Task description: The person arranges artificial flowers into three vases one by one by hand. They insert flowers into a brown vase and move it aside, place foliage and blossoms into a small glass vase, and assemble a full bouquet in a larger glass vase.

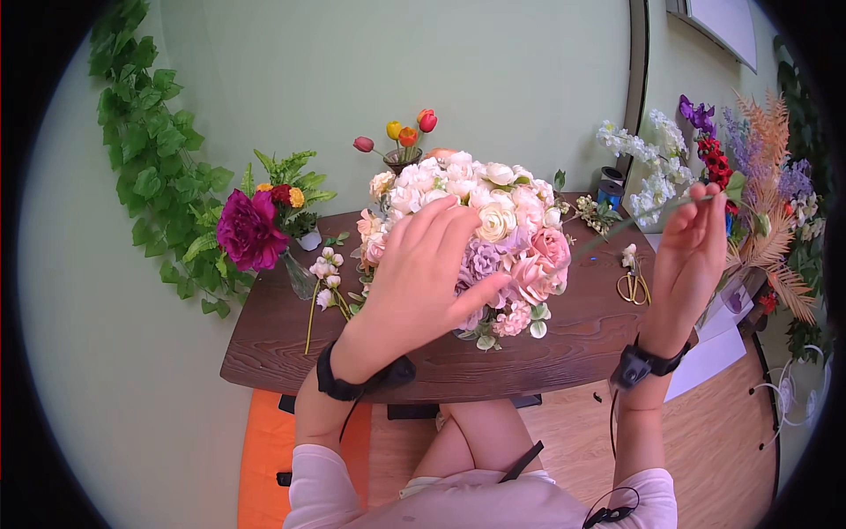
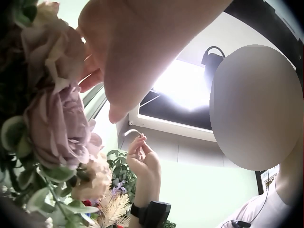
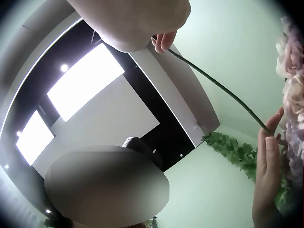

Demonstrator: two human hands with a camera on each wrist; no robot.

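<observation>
A large bouquet of white, pink and lilac flowers (image 1: 529, 207) stands at the middle of the table. My left hand (image 1: 419, 264) is over its near left side, fingers extended and thumb apart, holding nothing. Raised at the right, my right hand (image 1: 692, 256) pinches a thin green stem (image 1: 630, 222) with its fingertips; a leaf (image 1: 735, 185) shows beyond them. In the right wrist view the stem (image 3: 218, 84) slants down towards the left hand (image 3: 268, 171); whether they touch, I cannot tell.
Gold-handled scissors (image 1: 632, 286) lie at the table's (image 1: 582, 353) right. At the left stand a glass vase (image 1: 300, 275) with a magenta flower (image 1: 251, 231) and loose white blossoms (image 1: 326, 269). Tulips (image 1: 407, 137) stand behind the bouquet. Tall artificial flowers (image 1: 714, 163) fill the far right.
</observation>
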